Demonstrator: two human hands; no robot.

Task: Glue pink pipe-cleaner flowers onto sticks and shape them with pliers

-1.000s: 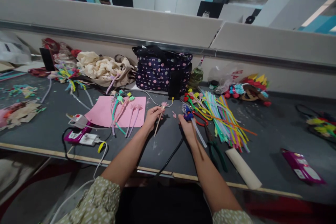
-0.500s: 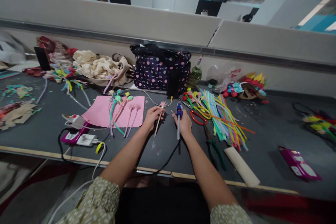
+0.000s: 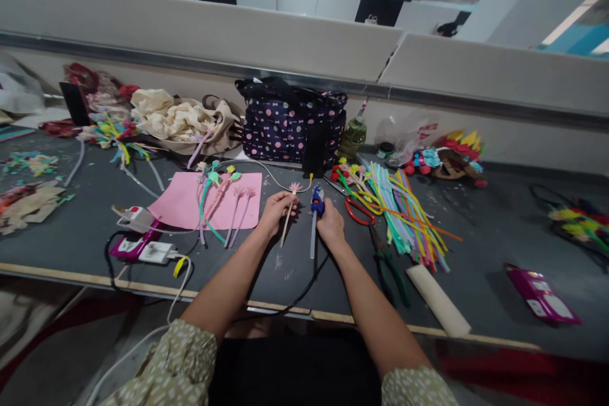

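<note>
Between the fingers of my left hand is a pink flower on a pale stem, its petals facing up and its stem slanting down toward me. My right hand is wrapped round a blue hot glue gun, with a clear glue stick jutting from its back end. The glue gun stands just right of the flower, and a gap shows between them. To the left, pipe-cleaner flowers with purple stems lie on a pink sheet.
Right of my hands lie red-handled scissors, green-handled pliers, a bundle of coloured pipe cleaners and a cream roll. A dotted bag with a phone leaning on it stands behind. A power strip sits at left.
My right hand has moved the glue gun slightly left, closer to the flower, and turned it a little. My left hand holds the flower in nearly the same place.
</note>
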